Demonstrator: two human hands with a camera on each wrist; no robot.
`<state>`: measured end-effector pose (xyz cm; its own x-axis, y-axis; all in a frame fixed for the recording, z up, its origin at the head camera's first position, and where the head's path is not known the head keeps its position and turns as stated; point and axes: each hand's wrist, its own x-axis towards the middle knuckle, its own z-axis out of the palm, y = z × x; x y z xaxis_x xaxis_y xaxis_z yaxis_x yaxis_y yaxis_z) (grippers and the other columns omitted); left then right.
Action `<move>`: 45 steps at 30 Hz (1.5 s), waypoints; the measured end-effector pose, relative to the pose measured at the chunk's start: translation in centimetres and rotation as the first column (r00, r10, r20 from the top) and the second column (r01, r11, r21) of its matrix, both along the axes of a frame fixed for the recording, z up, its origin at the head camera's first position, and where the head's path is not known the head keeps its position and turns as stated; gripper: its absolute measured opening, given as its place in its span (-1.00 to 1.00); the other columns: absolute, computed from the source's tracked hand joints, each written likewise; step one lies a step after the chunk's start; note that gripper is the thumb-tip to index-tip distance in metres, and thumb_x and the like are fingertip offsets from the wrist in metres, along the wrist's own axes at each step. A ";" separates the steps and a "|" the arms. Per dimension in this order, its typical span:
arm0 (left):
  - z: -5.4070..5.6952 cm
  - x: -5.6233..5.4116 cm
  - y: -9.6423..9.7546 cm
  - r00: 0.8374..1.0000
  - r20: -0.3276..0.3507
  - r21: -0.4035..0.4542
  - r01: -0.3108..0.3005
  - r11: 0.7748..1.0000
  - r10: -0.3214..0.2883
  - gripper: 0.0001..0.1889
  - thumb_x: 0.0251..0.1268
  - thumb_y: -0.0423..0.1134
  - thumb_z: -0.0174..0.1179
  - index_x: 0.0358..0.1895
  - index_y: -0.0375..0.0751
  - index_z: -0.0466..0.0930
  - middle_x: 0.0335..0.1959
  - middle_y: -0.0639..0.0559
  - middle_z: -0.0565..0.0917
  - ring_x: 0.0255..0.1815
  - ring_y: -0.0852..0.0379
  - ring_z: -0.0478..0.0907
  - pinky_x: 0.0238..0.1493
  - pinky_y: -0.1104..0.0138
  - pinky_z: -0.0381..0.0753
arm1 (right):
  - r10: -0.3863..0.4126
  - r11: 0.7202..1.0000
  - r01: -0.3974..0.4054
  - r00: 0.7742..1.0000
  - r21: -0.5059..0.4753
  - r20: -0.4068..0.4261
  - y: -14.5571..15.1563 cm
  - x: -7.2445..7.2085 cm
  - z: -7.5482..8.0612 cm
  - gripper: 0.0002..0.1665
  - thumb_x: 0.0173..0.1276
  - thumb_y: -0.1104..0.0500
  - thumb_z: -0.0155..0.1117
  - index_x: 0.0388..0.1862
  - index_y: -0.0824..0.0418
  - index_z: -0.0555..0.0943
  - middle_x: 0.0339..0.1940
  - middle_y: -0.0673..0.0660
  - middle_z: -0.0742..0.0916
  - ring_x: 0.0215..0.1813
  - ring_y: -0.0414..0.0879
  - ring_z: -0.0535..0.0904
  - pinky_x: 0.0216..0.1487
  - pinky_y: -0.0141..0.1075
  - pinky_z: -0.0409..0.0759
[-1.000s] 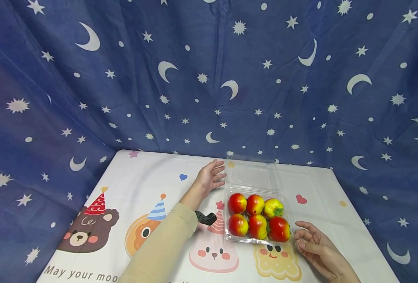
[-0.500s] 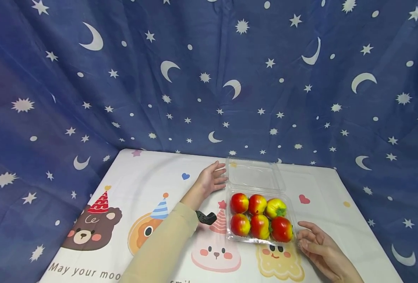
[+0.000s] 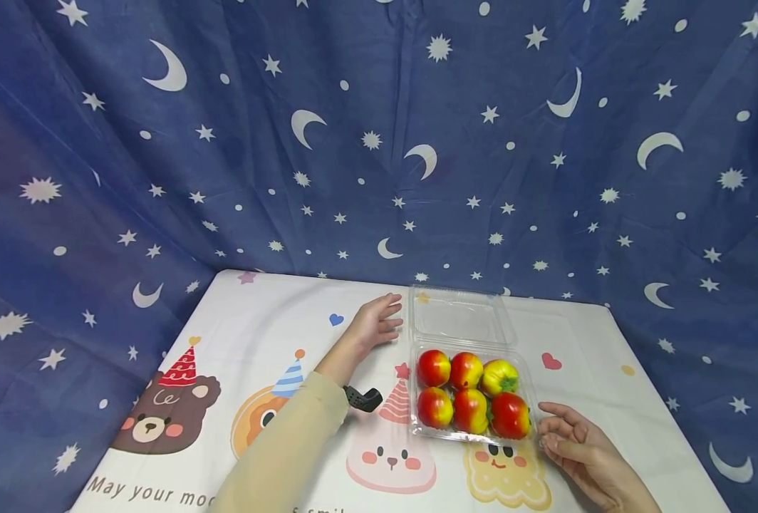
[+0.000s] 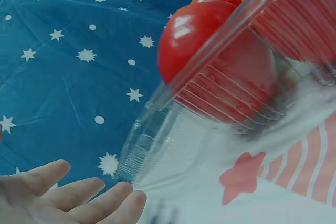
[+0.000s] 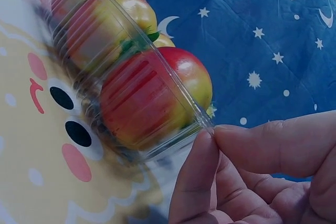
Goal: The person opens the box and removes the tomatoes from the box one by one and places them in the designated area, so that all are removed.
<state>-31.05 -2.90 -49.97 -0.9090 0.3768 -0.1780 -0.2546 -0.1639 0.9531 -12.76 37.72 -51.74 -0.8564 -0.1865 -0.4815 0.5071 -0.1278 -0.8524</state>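
A clear plastic clamshell box [image 3: 411, 427] stands on the table with its lid [image 3: 459, 317] folded back flat behind it. Inside sit several glossy red-and-yellow fruits [image 3: 471, 411] in two rows; a mostly yellow one [image 3: 499, 377] shows green leaves at its end. My right hand [image 3: 574, 445] is at the box's front right corner. The right wrist view shows its thumb and index finger [image 5: 197, 171] pinching the rim there. To the left of the lid, my left hand [image 3: 375, 322] is held with fingers extended, apart from the box and holding nothing.
A white tablecloth [image 3: 481, 491] with printed cartoon animals covers the table. A blue curtain [image 3: 328, 178] with moons and stars hangs along the back and left side. A black strap mount [image 3: 362, 399] juts from my left wrist.
My left hand has drawn back a little to the left, away from the lid. The right hand stays at the box corner. The view has shifted slightly.
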 end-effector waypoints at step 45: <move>4.2 5.2 -0.2 0.859 -0.399 -0.371 0.168 0.913 -0.321 -0.56 0.58 -0.26 0.18 0.43 -0.25 0.58 0.39 -0.20 0.68 0.35 -0.17 0.69 0.35 0.15 0.74 | 0.003 0.996 0.000 1.000 0.092 -0.027 -0.8 -1.1 1.2 -0.33 0.55 0.35 0.27 0.46 -0.15 0.36 -0.07 -0.07 0.76 -0.05 -0.17 0.69 0.13 -0.37 0.78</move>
